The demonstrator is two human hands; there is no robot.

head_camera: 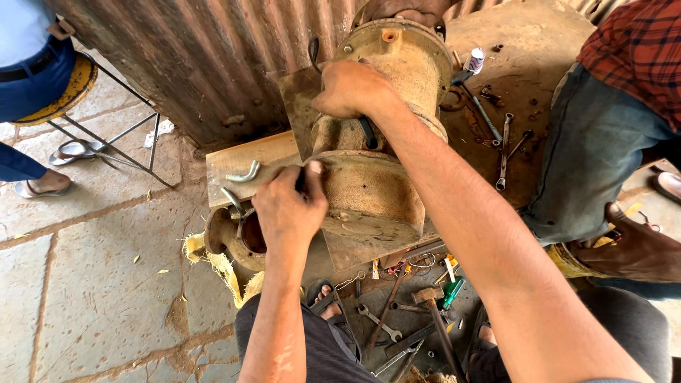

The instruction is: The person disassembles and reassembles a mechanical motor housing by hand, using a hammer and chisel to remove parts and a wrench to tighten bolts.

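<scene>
Nearest the lens, two bare forearms are seen reaching down over a scatter of hand tools on the ground: a steel spanner [380, 320], a wooden-handled hammer [434, 312] and a green-handled screwdriver [452, 293].

Far left, a yellow-rimmed metal stool [67, 92] is occupied by a seated person in blue trousers [32, 78], with grey sandals [74, 150] resting on the stone paving [92, 284]. Behind, a rusty corrugated metal sheet [213, 64] is stood upright.

Moving right, a pale wooden plank [245, 159] is laid flat, a bent steel bolt [245, 172] lying on it. Just below, a rusty round pipe flange [237, 237] is seen beside yellow fibre scraps.

The left hand [289, 206] is closed narrowly around a small dark tool whose kind cannot be told, pressed to the lower rim of the big tan cast-metal housing [376, 177]. That housing stands in the middle of the view, on a metal plate over the plank.

The right hand [351, 89] is wrapped around a dark-handled tool [367, 131], held against the housing's waist. At the top edge, another person's hand [408, 10] is laid on the housing's upper rim.

Further right, long spanners [504, 152] are spread on a rusty metal tabletop [525, 71], and a person in a red checked shirt [638, 50] and grey jeans is crouched, one hand [631, 248] lowered at the knee.
</scene>
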